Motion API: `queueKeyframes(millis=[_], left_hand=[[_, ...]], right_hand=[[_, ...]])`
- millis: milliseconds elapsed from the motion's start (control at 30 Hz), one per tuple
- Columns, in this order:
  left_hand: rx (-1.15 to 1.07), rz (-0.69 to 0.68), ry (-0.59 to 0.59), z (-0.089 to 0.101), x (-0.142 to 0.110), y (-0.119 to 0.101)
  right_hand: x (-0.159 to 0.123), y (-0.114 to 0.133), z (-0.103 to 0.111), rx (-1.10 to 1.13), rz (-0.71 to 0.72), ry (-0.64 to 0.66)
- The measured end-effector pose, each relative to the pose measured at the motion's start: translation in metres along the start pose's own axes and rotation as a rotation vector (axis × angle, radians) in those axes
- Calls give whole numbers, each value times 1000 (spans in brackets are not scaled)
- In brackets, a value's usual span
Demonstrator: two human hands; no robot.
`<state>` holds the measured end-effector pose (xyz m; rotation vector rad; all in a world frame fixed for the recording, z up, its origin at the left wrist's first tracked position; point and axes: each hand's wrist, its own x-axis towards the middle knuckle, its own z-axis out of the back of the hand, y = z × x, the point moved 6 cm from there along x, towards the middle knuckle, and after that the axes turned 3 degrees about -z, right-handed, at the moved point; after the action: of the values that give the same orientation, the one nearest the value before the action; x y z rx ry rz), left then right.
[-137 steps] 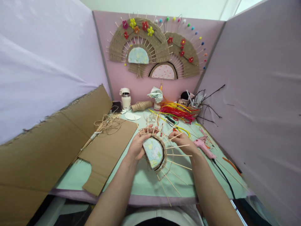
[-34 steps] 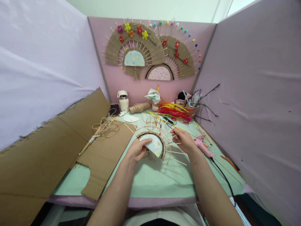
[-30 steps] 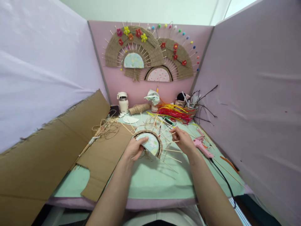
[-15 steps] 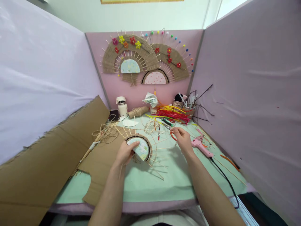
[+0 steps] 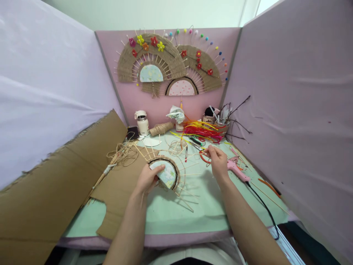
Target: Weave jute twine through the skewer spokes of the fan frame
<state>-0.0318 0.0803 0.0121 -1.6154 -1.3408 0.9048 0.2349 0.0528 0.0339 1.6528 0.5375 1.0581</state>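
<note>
My left hand (image 5: 149,179) grips a half-round fan frame (image 5: 167,173) by its straight edge, thumb on the pale blue floral centre. A black line and a twine band run round its curve, and thin sticks spread out from it. To the right, my right hand (image 5: 217,162) is raised with thumb and fingers pinched on a thin strand of twine (image 5: 193,152), which runs toward the fan. Behind that hand lie red-handled scissors (image 5: 204,157), partly covered. A loose coil of twine (image 5: 178,147) rests beyond the fan.
A pink glue gun (image 5: 238,171) with a black cord lies at right. Brown cardboard (image 5: 118,198) covers the left side, with bundled sticks (image 5: 102,180) on it. Along the back are a white bottle (image 5: 142,125), a twine roll (image 5: 161,129) and red and yellow pipe cleaners (image 5: 201,130).
My right hand has moved slightly to the right, away from the fan, with the twine still pinched. My left hand keeps its hold on the fan. The view has tilted down slightly.
</note>
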Motion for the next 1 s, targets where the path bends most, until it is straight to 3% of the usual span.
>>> queueKeyframes(millis=[300,433,700,833,1000], left_hand=[[-29,10,-26,2,2,0],[-88,-3,-87,4,2,-2],[-214,-44,-156,2,0,-5],[-243,-53,-140,-2,-2,-3],[-290,-82,-154,-1,-2,-3]], right_hand=[[0,1,-1,16,-20,4],[0,-8,-11,88,-104,134],[-17,-12,-40,263,-335,548],[-23,-13,-43,274,-418,626],[-23,-12,-43,283,-376,647]])
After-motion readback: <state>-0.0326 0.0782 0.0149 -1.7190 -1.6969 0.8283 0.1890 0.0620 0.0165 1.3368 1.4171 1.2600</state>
